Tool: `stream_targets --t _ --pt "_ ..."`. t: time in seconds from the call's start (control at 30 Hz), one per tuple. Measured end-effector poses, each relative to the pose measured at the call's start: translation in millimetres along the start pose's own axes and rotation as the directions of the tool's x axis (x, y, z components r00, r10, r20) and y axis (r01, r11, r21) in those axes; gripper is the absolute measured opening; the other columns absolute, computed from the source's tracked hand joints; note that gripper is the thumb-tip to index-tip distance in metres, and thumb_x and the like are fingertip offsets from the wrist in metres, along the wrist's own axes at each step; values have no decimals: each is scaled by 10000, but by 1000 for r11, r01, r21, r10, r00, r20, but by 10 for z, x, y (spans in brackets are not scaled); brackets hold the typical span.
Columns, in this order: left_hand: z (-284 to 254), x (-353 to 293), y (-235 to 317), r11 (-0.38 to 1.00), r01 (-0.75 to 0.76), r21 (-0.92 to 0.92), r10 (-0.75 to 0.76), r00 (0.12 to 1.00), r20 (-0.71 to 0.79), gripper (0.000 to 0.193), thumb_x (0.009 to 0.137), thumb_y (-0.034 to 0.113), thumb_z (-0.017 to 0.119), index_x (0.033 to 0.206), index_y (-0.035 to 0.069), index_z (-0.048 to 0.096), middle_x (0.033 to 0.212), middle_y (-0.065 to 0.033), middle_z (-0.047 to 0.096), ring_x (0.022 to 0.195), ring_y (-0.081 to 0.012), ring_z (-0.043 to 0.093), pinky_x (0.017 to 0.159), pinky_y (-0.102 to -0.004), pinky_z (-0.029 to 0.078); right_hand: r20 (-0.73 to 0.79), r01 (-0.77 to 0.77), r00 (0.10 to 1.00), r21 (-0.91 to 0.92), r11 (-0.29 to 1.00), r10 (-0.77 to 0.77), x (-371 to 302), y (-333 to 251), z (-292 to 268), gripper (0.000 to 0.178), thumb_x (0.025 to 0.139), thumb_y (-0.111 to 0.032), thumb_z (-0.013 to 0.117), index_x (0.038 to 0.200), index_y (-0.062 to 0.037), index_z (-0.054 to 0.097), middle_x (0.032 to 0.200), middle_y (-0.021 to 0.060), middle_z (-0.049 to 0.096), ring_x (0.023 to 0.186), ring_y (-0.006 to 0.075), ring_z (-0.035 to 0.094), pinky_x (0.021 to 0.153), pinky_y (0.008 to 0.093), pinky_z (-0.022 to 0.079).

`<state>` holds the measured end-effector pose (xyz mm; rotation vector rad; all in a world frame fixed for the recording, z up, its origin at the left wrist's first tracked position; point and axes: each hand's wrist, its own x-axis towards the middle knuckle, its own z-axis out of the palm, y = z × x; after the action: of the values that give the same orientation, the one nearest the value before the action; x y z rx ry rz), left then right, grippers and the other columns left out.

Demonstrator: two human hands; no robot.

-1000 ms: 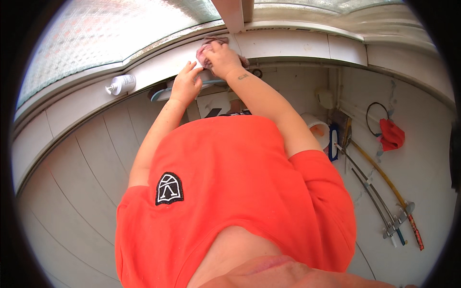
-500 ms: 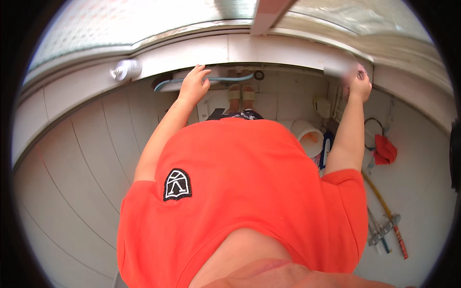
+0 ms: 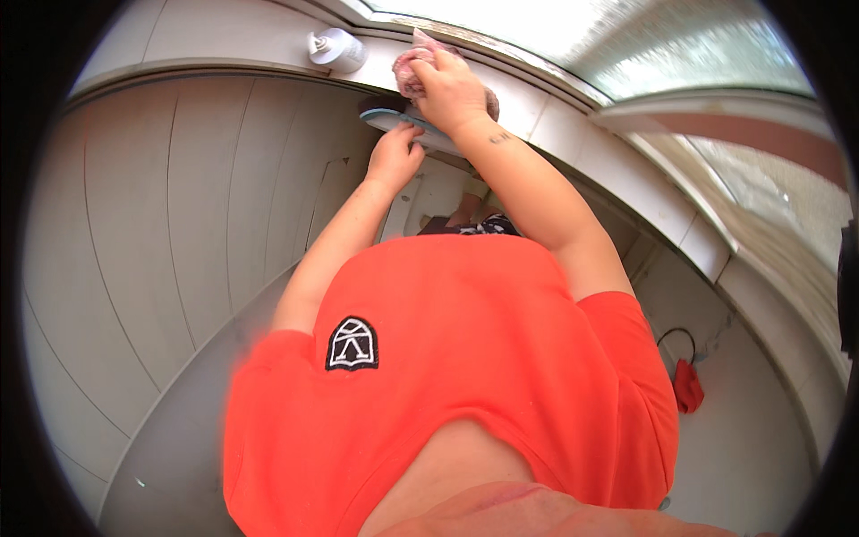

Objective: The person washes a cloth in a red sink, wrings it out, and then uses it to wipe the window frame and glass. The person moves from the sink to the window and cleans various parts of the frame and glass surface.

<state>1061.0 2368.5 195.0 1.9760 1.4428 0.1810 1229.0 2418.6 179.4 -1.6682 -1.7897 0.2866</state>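
My right hand point(image 3: 452, 91) is closed round a bunched pink cloth point(image 3: 411, 72), pressed onto the white tiled sill point(image 3: 514, 106) below the window. Part of the cloth is hidden under the fingers and palm. Just below the sill's edge is my left hand point(image 3: 395, 163), its fingers loosely stretched out with nothing in them. Close to its fingertips lies a white item with a light blue edge point(image 3: 385, 115); the arms and sill cover much of it. To the left of the cloth, a white pump bottle point(image 3: 340, 51) stands on the sill.
Window glass point(image 3: 573, 40) rises behind the sill, with a reddish-brown frame bar point(image 3: 761, 125) to the right. A panelled wall point(image 3: 161, 224) runs along the left. At the lower right hangs a red cloth point(image 3: 687, 387) beside a dark loop.
The view has turned left. My right hand has carried the pink cloth from the sill's right end to near the pump bottle. My left hand stays below the sill's edge.
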Motion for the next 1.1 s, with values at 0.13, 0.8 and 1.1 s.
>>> stream_targets --t 0.13,0.8,1.1 --pt "86 -329 -471 999 39 7 -38 994 -101 333 855 133 577 1147 23 695 1302 -201 621 1266 -342 555 1081 -416 434 376 53 926 -132 990 0 546 -217 589 651 725 -265 758 1351 -272 581 1488 113 450 1235 346 526 959 457 496" --pt "337 102 137 969 -247 -20 248 964 101 355 895 144 597 1233 50 654 1327 -170 620 1239 -309 583 1051 -377 459 -324 -660 750 -422 622 577 -2255 1755 -1575 348 711 -260 755 1056 -281 707 1188 121 609 1047 371 602 913 475 517" --pt "840 564 836 854 -493 166 446 858 254 492 841 134 648 1327 77 597 1458 -231 487 1317 -378 499 1107 -419 419 -433 -787 417 267 556 799 -2502 1525 -2982 282 718 -86 675 986 -139 741 1067 33 724 1033 249 669 893 427 541"
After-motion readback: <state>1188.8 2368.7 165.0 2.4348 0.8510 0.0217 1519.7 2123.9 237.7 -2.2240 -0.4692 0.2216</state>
